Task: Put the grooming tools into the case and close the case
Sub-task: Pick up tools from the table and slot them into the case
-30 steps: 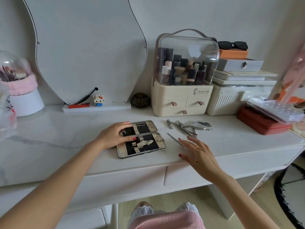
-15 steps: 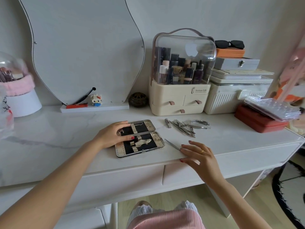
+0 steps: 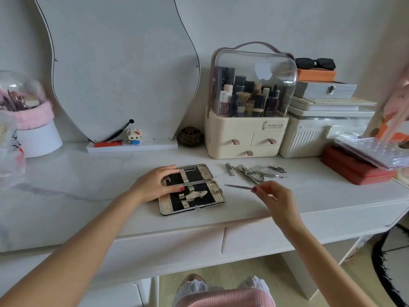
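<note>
The right hand (image 3: 273, 197) pinches a thin straight metal tool (image 3: 238, 186) just above the white table (image 3: 88, 173), its long axis pointing left toward the open black-lined case (image 3: 194, 191), where the left hand (image 3: 155, 185) rests flat with relaxed fingers, near the pile of shiny tools (image 3: 254, 172).

- Case (image 3: 192, 189) lies open flat on the white tabletop (image 3: 88, 173), both halves showing black lining, gold strap loops.
- Left hand (image 3: 155, 185) rests on the case's left edge, fingers (image 3: 170, 168) spread over the far half, thumb on the near half.
- Right hand (image 3: 273, 197) pinches a thin metal tool (image 3: 238, 186) at one end, tool raised above the tabletop, tip pointing left toward the case.
- Pile of remaining metal tools (image 3: 254, 172) lies on the tabletop behind the right hand, right of the case.
- Cosmetics organiser (image 3: 247, 134) stands behind the pile, mirror (image 3: 119, 69) at back left.
</note>
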